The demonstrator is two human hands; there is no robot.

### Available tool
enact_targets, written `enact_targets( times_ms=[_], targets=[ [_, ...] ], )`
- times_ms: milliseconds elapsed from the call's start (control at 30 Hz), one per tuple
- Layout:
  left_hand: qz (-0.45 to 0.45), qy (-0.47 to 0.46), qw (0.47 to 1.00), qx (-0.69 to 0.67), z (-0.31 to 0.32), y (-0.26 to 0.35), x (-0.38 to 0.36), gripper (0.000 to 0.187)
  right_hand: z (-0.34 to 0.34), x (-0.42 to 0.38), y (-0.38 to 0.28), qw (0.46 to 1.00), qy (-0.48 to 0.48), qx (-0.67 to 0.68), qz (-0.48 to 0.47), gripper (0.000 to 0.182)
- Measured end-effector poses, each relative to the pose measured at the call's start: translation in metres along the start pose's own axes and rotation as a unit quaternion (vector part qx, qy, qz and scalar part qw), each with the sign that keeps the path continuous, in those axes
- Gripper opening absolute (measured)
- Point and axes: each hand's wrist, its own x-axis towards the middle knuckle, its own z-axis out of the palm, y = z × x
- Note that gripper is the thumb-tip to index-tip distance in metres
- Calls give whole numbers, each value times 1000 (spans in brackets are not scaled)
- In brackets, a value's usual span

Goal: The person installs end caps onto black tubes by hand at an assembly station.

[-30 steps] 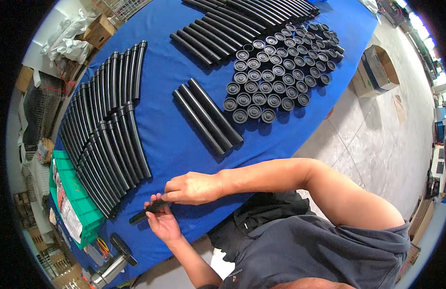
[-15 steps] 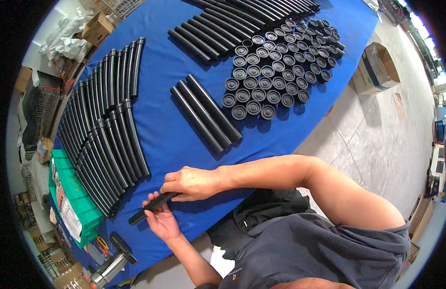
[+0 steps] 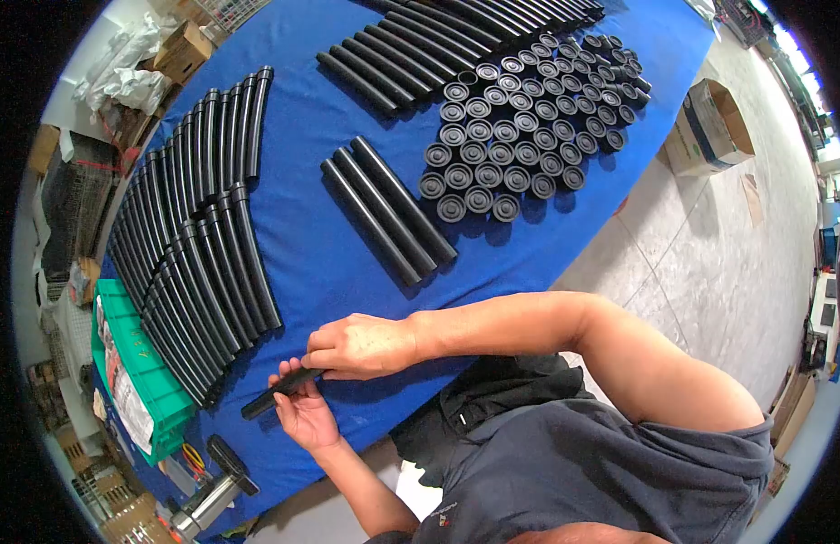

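My left hand (image 3: 308, 419) is wrapped round a short black tube (image 3: 268, 400) near the table's front left edge, palm up, with the thumb on the near side. My right hand (image 3: 361, 346) is closed over the tube's upper right end, so that end is hidden under the fingers. The tube lies slanted, its free end pointing down and left just above the blue cloth. Three loose black tubes (image 3: 384, 213) rest side by side beyond my hands.
Capped black tubes (image 3: 225, 272) lie in rows at left; more tubes (image 3: 411, 59) lie at the back. Several round black caps (image 3: 502, 154) cover the right side. A green crate (image 3: 170, 403) and a black-headed tool with a silver shaft (image 3: 228, 467) sit at the left edge.
My right hand's fingers have shifted slightly left along the tube, covering a little more of its upper end. My left hand stays almost in place.
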Motion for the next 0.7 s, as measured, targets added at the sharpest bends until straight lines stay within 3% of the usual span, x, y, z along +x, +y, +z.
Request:
enact_targets(
  times_ms=[200, 300, 467, 600, 700],
  targets=[
    [18, 20, 999, 24, 2, -1, -2, 32, -10, 1, 1, 996, -54, 41, 52, 33],
    [10, 24, 999, 21, -1, -1, -2, 31, 0, 1, -3, 1000, 5, -9, 9, 34],
    [17, 8, 999, 36, 1, -3, -1, 31, -2, 2, 8, 996, -25, 80, 32, 39],
    [14, 15, 999, 27, -1, -1, 0, 30, -6, 3, -4, 999, -31, 0, 21, 41],
    [12, 0, 1000, 27, -4, -1, -1, 31, -7, 4, 1, 995, -14, 94, 40, 41]
  ],
)
